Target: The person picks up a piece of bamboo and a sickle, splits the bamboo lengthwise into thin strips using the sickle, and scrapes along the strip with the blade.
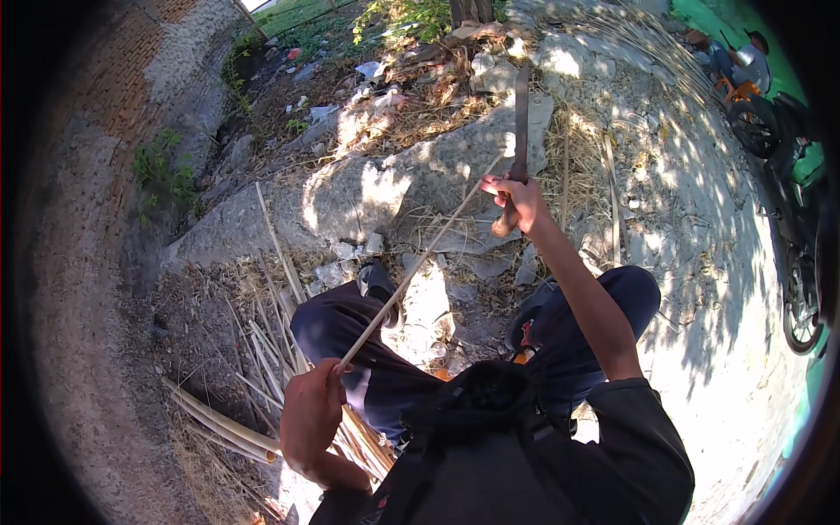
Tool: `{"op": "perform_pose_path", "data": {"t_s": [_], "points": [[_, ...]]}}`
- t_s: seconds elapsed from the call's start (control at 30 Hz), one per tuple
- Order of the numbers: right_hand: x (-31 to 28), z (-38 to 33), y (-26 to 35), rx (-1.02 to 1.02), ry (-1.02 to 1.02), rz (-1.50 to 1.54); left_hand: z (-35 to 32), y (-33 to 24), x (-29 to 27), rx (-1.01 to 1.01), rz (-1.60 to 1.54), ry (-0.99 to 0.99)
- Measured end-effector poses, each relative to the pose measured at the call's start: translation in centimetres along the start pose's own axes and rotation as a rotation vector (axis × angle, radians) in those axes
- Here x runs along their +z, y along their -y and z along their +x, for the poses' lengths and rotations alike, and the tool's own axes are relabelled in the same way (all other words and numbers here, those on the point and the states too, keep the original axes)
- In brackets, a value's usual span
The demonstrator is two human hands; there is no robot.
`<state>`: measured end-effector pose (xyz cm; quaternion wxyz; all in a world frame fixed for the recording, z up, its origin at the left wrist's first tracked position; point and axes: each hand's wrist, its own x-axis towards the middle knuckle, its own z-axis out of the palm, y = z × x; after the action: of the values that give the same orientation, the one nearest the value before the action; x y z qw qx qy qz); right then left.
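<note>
The bamboo strip (411, 273) is a thin, pale, straight sliver whose long axis runs on a diagonal, from low on the person's left up toward the right. Its near end is clenched in the left hand (312, 418), which is closed around it just above the left knee; from that grip the strip rises away from the body, passing over the dark trousers (367, 350) and the pale stone (420, 184) beyond. Its far end points at the right hand (518, 199) and passes just beside it. That hand is wrapped tight around the handle of a long knife (521, 118), whose dark blade stands nearly upright above the fist, tip pointing away from the person. Whether the blade's edge touches the strip cannot be told. Below and to the left of the left hand's grip, a heap of split bamboo pieces (262, 350) lies on the ground.
</note>
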<state>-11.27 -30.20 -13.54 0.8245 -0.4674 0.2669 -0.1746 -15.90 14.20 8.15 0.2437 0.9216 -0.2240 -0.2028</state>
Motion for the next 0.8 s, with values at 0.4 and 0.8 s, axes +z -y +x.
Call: {"op": "perform_pose_path", "data": {"t_s": [0.4, 0.8], "points": [[0.2, -0.8, 2.2, 0.043, -0.069, -0.024, -2.2, -2.8, -3.0, 0.131, 0.161, -0.259], [2.4, -5.9, 3.2, -0.054, 0.090, -0.398, 1.9, -4.8, -2.1, 0.130, -0.059, -0.673]]}}
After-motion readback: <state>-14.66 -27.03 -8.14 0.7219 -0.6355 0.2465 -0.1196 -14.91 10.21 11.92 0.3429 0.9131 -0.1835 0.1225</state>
